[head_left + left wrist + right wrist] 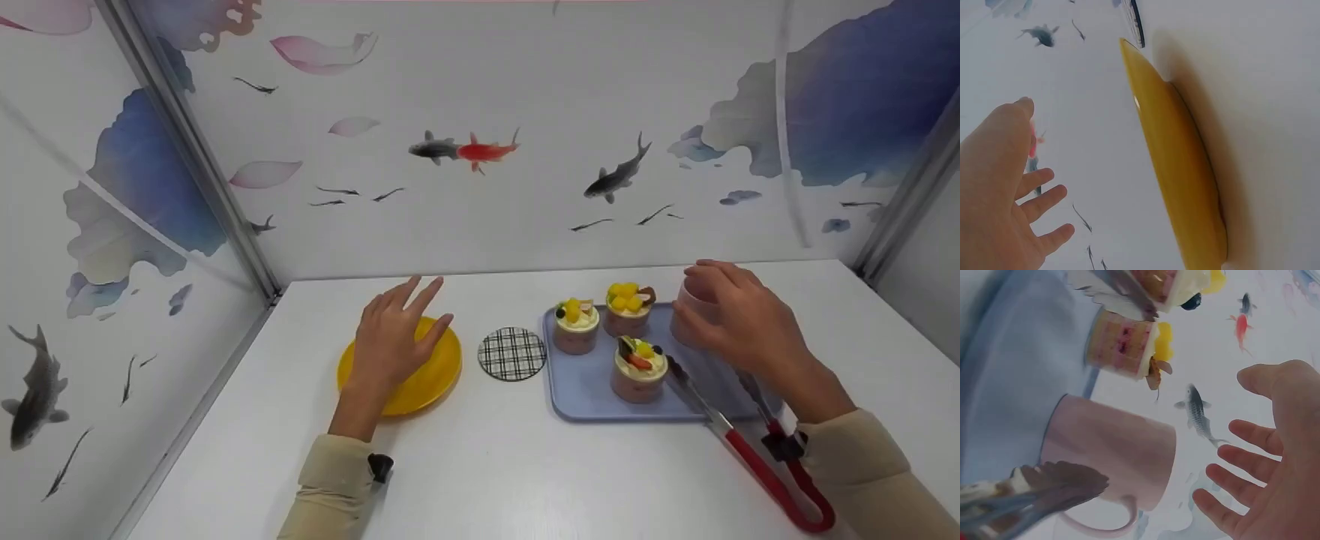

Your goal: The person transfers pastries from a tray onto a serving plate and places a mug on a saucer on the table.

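Over the yellow plate [427,386] hovers my left hand [386,349], fingers spread and holding nothing; in the left wrist view the plate [1168,169] lies apart from the hand [1002,191]. My right hand [754,322] is above a pink mug [1112,444], partly hiding it in the head view. The right wrist view shows a gap between that hand [1280,450] and the mug, with its fingers loosely bent. The mug stands on a blue-grey tray [592,405] beside three dessert cups: one at left [576,339], one behind [627,322] and one in front [639,382].
Red-handled metal tongs [757,457] lie with their tips on the tray and their handles over the white table [487,472]. A round checked coaster [512,354] sits between plate and tray. Printed panels [525,232] enclose the table's back and sides.
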`<state>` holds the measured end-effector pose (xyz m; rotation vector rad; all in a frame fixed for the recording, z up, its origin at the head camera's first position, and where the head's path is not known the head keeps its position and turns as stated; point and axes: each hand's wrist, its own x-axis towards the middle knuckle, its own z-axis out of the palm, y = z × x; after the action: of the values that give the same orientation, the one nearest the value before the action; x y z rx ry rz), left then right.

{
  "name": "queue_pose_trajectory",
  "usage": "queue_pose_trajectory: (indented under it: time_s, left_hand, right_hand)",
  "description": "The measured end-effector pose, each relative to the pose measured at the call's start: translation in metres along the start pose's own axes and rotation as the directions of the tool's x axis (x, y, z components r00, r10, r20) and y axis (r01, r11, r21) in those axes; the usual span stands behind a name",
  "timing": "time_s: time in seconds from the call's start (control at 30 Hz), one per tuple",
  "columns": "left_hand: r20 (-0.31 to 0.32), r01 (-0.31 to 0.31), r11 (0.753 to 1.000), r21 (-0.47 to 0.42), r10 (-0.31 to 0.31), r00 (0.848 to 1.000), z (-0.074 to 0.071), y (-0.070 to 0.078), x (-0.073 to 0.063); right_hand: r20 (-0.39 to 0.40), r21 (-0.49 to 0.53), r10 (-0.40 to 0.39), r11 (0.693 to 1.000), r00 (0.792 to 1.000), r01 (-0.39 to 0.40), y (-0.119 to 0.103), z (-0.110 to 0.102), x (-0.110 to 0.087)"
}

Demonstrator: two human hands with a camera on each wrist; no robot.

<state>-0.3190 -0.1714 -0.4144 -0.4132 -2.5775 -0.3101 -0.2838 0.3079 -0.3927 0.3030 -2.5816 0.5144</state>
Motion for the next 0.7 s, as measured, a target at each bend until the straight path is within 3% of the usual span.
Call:
queue_pose_trajectory:
  time_s: [0.3,0.7]
  left_hand:
    - [0.032,0.004,1.0,0.01,-0.005,0.999,-0.004,-0.019,-0.01]
    - [0.015,0.079,0.997,-0.014,-0.079,0.997,-0.015,-0.049,-0.033]
  right_hand:
    - [0.042,-0.009,-0.029,1.0,0.999,0.029,0.008,-0.007,-0.016]
    - [0.129,0.034,0.024,0.999,0.991,-0.029,0.019,-0.022,-0.043]
